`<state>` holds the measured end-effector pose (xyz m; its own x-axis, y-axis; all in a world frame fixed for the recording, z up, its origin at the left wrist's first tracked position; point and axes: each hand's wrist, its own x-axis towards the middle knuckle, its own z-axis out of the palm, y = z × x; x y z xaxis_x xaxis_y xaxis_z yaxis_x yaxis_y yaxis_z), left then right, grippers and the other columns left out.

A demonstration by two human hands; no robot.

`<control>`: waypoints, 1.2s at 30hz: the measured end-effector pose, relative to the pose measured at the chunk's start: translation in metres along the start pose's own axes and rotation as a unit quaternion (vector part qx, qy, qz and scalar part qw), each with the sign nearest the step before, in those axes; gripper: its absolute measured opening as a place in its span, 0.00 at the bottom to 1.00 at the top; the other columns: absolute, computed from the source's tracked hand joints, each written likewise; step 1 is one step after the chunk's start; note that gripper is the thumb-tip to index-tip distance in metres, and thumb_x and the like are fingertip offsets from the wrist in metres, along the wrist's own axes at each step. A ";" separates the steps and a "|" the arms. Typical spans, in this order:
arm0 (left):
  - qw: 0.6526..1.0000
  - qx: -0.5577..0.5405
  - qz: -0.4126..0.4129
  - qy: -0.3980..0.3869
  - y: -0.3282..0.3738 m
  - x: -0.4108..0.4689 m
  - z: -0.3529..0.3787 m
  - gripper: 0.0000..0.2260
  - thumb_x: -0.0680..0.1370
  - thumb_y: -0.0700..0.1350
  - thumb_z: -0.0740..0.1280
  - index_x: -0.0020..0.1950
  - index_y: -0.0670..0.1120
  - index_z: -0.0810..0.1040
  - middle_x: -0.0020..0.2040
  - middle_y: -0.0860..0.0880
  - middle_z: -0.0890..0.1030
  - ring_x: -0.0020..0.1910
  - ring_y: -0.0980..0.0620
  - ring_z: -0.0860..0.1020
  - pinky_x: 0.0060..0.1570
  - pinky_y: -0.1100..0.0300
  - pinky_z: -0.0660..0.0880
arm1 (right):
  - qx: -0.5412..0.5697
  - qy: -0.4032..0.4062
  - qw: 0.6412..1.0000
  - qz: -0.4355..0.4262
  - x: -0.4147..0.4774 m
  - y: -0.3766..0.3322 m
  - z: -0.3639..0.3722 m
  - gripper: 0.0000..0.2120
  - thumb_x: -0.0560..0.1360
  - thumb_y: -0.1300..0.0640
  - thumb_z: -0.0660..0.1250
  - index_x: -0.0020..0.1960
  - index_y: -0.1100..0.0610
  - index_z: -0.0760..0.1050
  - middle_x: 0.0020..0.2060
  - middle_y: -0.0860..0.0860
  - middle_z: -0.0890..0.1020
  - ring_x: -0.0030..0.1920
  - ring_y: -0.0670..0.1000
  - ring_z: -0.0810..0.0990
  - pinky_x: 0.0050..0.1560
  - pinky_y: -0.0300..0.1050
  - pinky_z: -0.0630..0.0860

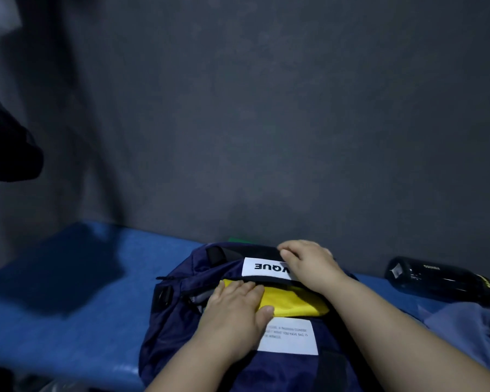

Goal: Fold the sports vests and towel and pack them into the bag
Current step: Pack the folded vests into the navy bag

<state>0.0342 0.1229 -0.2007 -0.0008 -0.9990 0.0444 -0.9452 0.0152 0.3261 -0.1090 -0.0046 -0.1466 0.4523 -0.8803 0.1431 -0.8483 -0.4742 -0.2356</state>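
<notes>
A: Where was the bag (170, 335)?
B: Navy one, lying on the blue surface (68, 306) close to the grey wall (266, 108). Zip mouth was open.
A: Contents?
B: Yellow cloth (294, 304) sat in the mouth, partly showing. Couldn't tell whether it was a vest or the towel.
A: Left hand (235, 304)?
B: Flat on the yellow cloth, fingers straight. It pressed down and gripped nothing.
A: Right hand (309, 264)?
B: Lay on the far lip of the mouth, covering one end of the white label (263, 267), fingers bent. Couldn't tell if it actually gripped.
A: Anything else?
B: Blue-grey garment (464, 326) was crumpled just right of the bag. Black bottle (436, 278) lay on its side behind it, near the wall.
</notes>
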 end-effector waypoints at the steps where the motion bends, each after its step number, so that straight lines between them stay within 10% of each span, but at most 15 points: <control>1: 1.000 -0.011 -0.001 -0.004 -0.004 -0.004 -0.002 0.26 0.82 0.61 0.49 0.79 0.53 0.55 0.79 0.54 0.56 0.78 0.54 0.49 0.76 0.54 0.42 | 0.008 -0.034 0.999 -0.010 0.006 -0.009 0.005 0.15 0.82 0.47 0.54 0.64 0.43 0.75 0.64 0.44 0.76 0.67 0.50 0.70 0.67 0.47 0.63; 13: 0.992 -0.114 0.020 -0.044 -0.026 -0.009 0.008 0.29 0.82 0.62 0.52 0.80 0.52 0.52 0.80 0.56 0.50 0.78 0.57 0.44 0.75 0.60 0.46 | 0.247 -0.080 0.963 0.072 0.035 -0.059 0.028 0.14 0.80 0.54 0.62 0.35 0.54 0.70 0.32 0.50 0.74 0.36 0.51 0.72 0.42 0.44 0.70; 19: 0.994 -0.099 0.010 -0.032 -0.028 0.002 0.016 0.52 0.59 0.75 0.32 0.80 0.52 0.49 0.80 0.55 0.49 0.78 0.54 0.45 0.76 0.56 0.44 | 0.282 -0.105 0.948 0.108 0.035 -0.060 0.011 0.14 0.81 0.54 0.60 0.58 0.63 0.78 0.51 0.56 0.80 0.57 0.56 0.77 0.61 0.48 0.71; 27: 0.997 -0.073 -0.002 -0.036 -0.023 0.002 0.017 0.53 0.58 0.75 0.33 0.80 0.52 0.48 0.80 0.56 0.48 0.78 0.54 0.43 0.75 0.57 0.43 | 0.299 -0.034 0.953 0.041 0.033 -0.062 -0.009 0.15 0.80 0.53 0.63 0.34 0.54 0.70 0.28 0.49 0.70 0.30 0.48 0.67 0.34 0.42 0.64; 36: 0.999 -0.005 -0.033 -0.025 -0.014 0.000 0.011 0.49 0.64 0.77 0.36 0.75 0.51 0.61 0.73 0.50 0.66 0.73 0.46 0.61 0.71 0.52 0.58 | 0.182 -0.101 0.976 0.065 0.021 -0.040 0.042 0.12 0.79 0.48 0.63 0.39 0.52 0.72 0.39 0.49 0.80 0.43 0.50 0.77 0.49 0.44 0.73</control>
<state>0.0439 0.1218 -0.2154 0.0448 -0.9987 -0.0246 -0.9401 -0.0505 0.3371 -0.0541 -0.0050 -0.1747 0.4242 -0.9006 -0.0946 -0.7642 -0.3000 -0.5709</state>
